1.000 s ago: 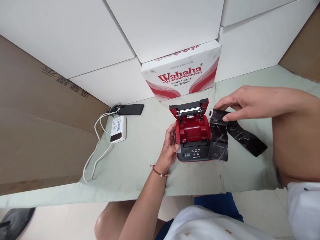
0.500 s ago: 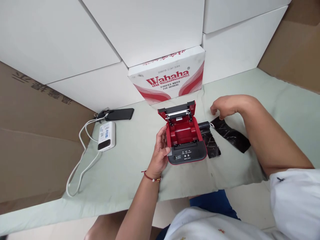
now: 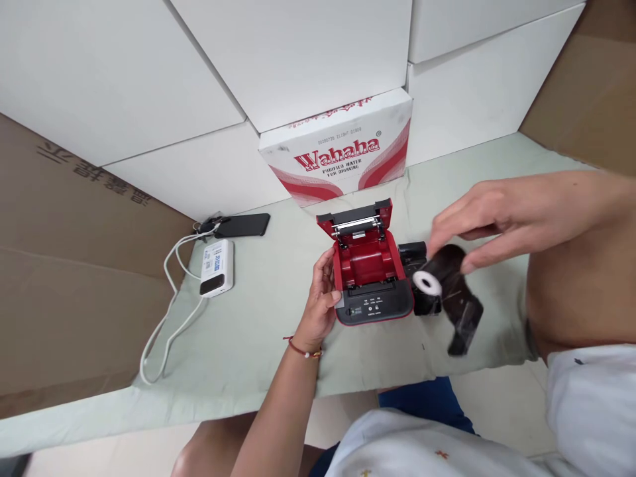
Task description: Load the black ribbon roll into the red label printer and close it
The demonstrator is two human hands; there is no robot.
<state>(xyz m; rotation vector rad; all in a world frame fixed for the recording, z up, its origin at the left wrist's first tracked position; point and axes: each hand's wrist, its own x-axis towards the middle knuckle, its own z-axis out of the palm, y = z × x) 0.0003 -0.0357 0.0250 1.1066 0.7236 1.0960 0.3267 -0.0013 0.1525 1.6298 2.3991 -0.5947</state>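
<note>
A pale green cloth (image 3: pixel 258 358) is spread over the work surface, bounded by white boxes (image 3: pixel 203 175) at the far side and brown cardboard (image 3: pixel 74 298) at left and right. Near the middle, a red and black printer (image 3: pixel 372 306) is set with its panel toward the near side and its lid (image 3: pixel 355 222) raised at the far side. Its left side is gripped by the left hand (image 3: pixel 324 301), with the fingers curled along the edge and the thumb laid on the panel's corner. Just right of the printer, a black roll (image 3: pixel 442 265) is pinched between the thumb and fingers of the right hand (image 3: pixel 489 215). Its long axis is slanted from near left to far right, the white core being pointed near left; its loose strip (image 3: pixel 464 324) is hung toward the near side, blurred. Beside the printer, a second roll (image 3: pixel 413 250) is partly hidden. Half a second earlier, the held roll is seen lying on the cloth with its strip spread flat; now it is lifted.

Farther left, a white power bank (image 3: pixel 217 268) with a label too small to be read is joined by a white cable (image 3: pixel 163 291); beyond it a black phone (image 3: pixel 243 225) is laid. At the far side, "Wahaha", "PURIFIED WATER FOR DRINKING" is printed on a carton (image 3: pixel 342 156). Dark characters are printed on the left cardboard.
</note>
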